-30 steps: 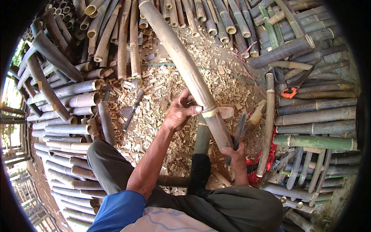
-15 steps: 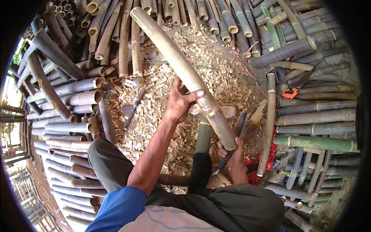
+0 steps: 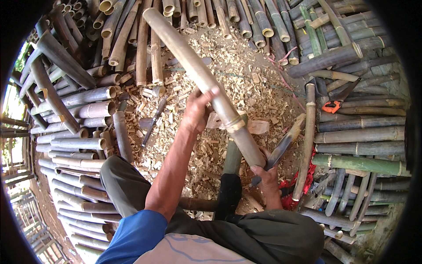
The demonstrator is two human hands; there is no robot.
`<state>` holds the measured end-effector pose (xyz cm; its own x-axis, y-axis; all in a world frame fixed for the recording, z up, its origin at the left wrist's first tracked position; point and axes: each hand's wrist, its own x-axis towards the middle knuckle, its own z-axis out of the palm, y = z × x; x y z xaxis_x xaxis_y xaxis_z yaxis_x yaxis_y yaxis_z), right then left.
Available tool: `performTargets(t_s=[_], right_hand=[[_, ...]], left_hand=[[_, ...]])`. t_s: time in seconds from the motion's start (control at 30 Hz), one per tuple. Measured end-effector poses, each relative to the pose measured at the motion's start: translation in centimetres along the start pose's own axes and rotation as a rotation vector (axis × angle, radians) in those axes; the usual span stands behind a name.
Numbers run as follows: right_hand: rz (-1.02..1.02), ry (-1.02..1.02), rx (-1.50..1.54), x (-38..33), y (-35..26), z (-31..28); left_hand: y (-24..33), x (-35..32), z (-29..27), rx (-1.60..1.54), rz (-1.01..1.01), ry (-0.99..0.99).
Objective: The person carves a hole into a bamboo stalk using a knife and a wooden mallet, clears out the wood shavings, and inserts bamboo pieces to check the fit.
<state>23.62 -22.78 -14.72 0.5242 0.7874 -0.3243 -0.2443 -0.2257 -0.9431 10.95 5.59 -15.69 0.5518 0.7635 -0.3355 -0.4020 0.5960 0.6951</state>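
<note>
The left hand (image 3: 196, 112) was wrapped about a long bamboo pole (image 3: 200, 77), with the fingertips hooked over its upper side. The pole was round, smooth and pale tan, and was held aslant from upper left to lower right. A raised node ring was seen just below the grip. Its lower end was set against the right hand (image 3: 266, 176), which was closed on the handle of a knife (image 3: 281, 147). The blade, long, flat and dull grey, was pointed up and to the right, just beside the pole's lower end.

Under both hands the ground was covered by a thick litter of chips (image 3: 246, 75), pale, splintery and short. A squared light offcut (image 3: 258, 126) lay among them, close to the pole. A second dark-bladed tool (image 3: 154, 122) lay in the chips to the left of the forearm.

Round the chips, stacks (image 3: 83, 101) of cut bamboo were laid on all sides: grey and weathered to the left, with hollow ends shown, greener to the right. An orange-handled tool (image 3: 330, 106) rested on the right-hand poles. Red cloth (image 3: 303, 187) was bunched near the right wrist. Dark trousers (image 3: 132, 185) and a blue sleeve (image 3: 132, 235) were seen at the lower edge.
</note>
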Motion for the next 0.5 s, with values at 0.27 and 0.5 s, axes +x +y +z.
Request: performTargets(t_s=[0.27, 0.5], right_hand=[[0.151, 0.024, 0.335, -1.0, 2.5, 0.7], [0.085, 0.011, 0.211, -0.7, 1.7, 1.1]], left_hand=[[0.1, 3.2, -1.7, -0.155, 0.131, 0.151], [0.4, 1.4, -1.7, -0.104, 0.146, -0.109]])
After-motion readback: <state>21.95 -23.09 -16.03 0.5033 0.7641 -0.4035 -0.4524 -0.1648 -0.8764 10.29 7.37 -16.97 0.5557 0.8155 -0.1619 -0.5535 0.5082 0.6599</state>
